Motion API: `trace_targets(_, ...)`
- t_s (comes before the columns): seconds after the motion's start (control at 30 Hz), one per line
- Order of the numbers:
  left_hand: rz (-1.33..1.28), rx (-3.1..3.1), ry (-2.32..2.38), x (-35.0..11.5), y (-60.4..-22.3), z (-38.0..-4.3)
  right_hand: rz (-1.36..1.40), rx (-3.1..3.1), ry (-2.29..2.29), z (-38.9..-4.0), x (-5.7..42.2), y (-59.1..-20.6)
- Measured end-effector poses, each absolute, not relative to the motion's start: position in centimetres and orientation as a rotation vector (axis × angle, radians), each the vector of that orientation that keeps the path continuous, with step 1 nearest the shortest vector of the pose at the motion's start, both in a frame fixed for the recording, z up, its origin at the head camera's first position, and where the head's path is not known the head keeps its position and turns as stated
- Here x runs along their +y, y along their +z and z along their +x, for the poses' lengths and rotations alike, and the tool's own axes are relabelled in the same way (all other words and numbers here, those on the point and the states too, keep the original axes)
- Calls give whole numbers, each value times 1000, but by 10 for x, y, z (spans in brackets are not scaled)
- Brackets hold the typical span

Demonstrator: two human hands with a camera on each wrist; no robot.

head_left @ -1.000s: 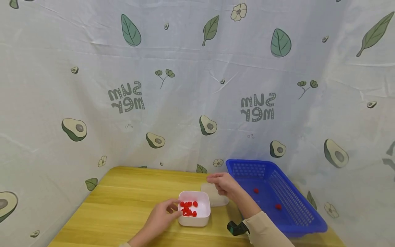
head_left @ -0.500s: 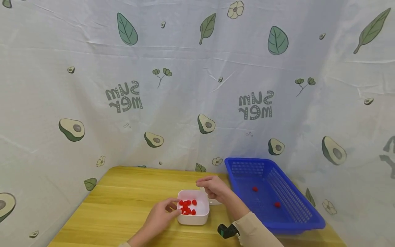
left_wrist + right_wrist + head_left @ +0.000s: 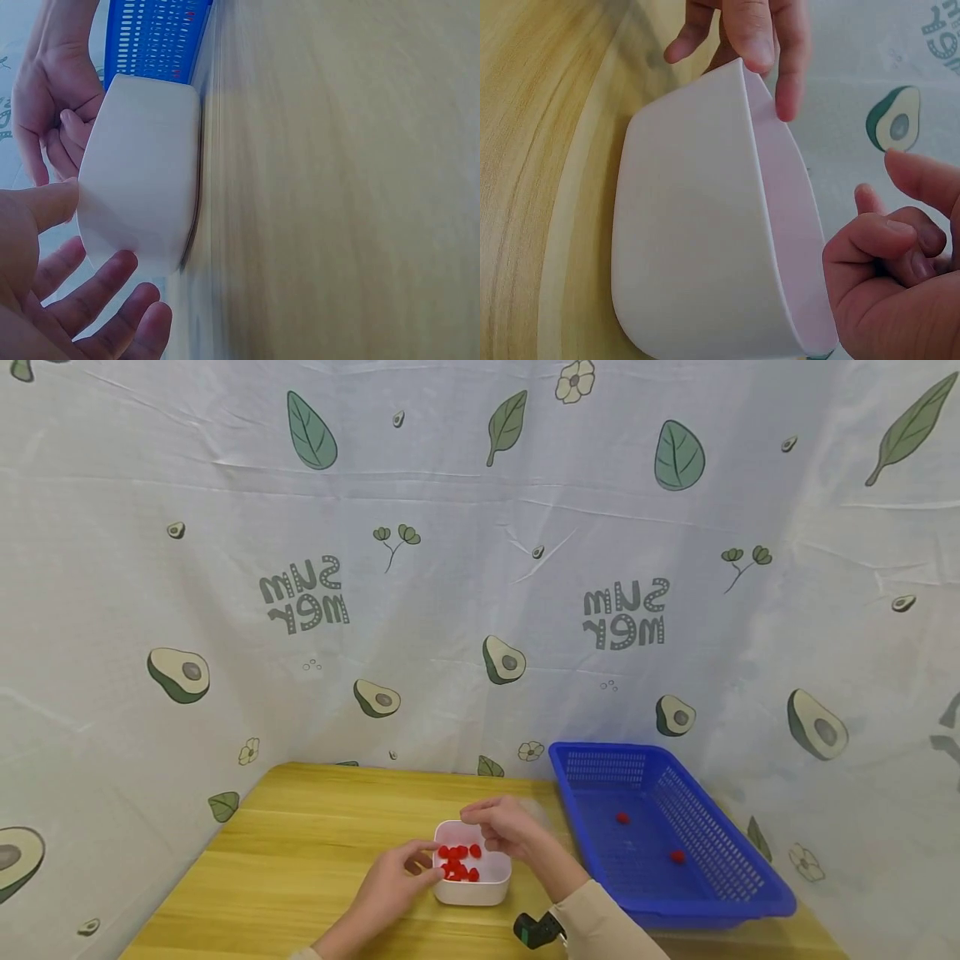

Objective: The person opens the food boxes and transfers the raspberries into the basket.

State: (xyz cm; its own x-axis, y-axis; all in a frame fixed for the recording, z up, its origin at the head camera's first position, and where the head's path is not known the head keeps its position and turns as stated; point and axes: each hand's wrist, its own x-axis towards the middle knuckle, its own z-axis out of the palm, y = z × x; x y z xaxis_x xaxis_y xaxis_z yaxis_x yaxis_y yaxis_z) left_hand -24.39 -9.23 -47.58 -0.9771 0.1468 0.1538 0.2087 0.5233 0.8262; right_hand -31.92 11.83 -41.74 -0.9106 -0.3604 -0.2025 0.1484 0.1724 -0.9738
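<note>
A white square box (image 3: 471, 894) with rounded corners stands on the table. Several small red berries, like raspberries (image 3: 455, 865), lie inside, mostly toward its left. My left hand (image 3: 393, 878) holds the box's left side, thumb at the rim and a fingertip against the outer wall in the left wrist view. My right hand (image 3: 512, 828) hovers over the back right of the box, apart from its rim. Its index finger points forward while the others curl into the palm. No object shows in its fingers (image 3: 870, 244) in the right wrist view, though the inside of the curl is hidden.
To the right stands a blue perforated basket (image 3: 637, 889) with two red berries (image 3: 623, 818) on its floor. Behind the right hand, a pale translucent lid (image 3: 535, 811) lies mostly hidden on the wooden table (image 3: 322, 818). A printed curtain (image 3: 450, 610) hangs behind.
My right hand has moved left and slightly down, from above the lid to over the box, with its fingers still curled. My left hand has stayed at the box.
</note>
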Motion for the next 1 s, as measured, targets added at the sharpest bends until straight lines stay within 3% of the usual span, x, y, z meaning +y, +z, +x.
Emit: trace_targets(1.0,-289,-2692,-1473,-92,-476,-243,-33,2328,-1632,-308,83,-451)
